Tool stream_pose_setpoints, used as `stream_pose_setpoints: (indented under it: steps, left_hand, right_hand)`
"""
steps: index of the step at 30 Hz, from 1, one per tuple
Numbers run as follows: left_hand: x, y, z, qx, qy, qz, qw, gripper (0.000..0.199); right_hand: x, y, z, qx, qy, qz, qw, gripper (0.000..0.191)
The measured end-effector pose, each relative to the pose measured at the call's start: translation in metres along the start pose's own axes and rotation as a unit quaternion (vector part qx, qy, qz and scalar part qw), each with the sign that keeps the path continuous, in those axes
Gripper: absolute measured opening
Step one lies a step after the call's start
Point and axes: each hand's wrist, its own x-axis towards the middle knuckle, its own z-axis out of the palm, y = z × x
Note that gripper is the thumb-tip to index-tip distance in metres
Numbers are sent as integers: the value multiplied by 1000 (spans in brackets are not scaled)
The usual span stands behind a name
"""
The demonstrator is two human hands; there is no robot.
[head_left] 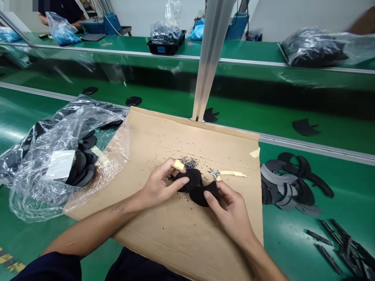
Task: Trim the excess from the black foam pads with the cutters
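Observation:
My left hand [164, 181] pinches a rounded flat black part [191, 180] between thumb and fingers, with yellow tape around one fingertip. In my right hand [230, 201] is a curved black piece [202, 196] with a notched edge, its thumb pressed on top. The two black pieces meet or overlap; whether they are joined I cannot tell. Both are held over a brown cardboard sheet [164, 242]. Small black crumbs [189, 160] lie heaped just behind the parts. Close to my right hand rests a pair of small nippers [215, 173] with yellow-wrapped handles.
At left, a clear plastic bag [43, 164] holds several black discs [83, 168]. To the right lie curved black and grey pieces [281, 183] and black strips [345, 246]. A metal post [209, 58] rises behind the cardboard. Beyond it runs a green belt [258, 113] carrying black pieces.

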Motion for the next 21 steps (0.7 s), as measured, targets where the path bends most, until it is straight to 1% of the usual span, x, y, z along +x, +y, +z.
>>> stream_pose_setpoints:
  steps: [1,3,5,7,9,13,17,19,21]
  left_hand:
    - [-1,0,2,7,-2,12,1000,18]
    - [-1,1,6,32,-25,48,998,23]
    - [-1,2,8,66,-41,88,993,22]
    - [-1,3,10,88,-42,123,988,20]
    - [-2,3,11,95,-41,141,985,22]
    - [-3,3,12,116,-42,146,982,22]
    - [-5,3,12,131,-43,155,978,22]
    - [-5,3,12,133,-44,160,977,22]
    - [-6,2,13,136,-48,166,975,23]
  right_hand:
    - [0,0,0,7,-18,5,1000,37]
    - [0,0,0,18,-50,9,999,38]
    - [1,0,1,25,-76,6,997,38]
    - [1,1,1,29,-96,2,995,38]
    - [1,1,2,33,-107,4,994,38]
    - [0,0,3,46,-110,12,993,34]
    - [-1,-2,4,44,-105,6,993,32]
    - [-1,-2,4,37,-99,0,994,34]
    - [0,0,5,29,-82,-4,996,40]
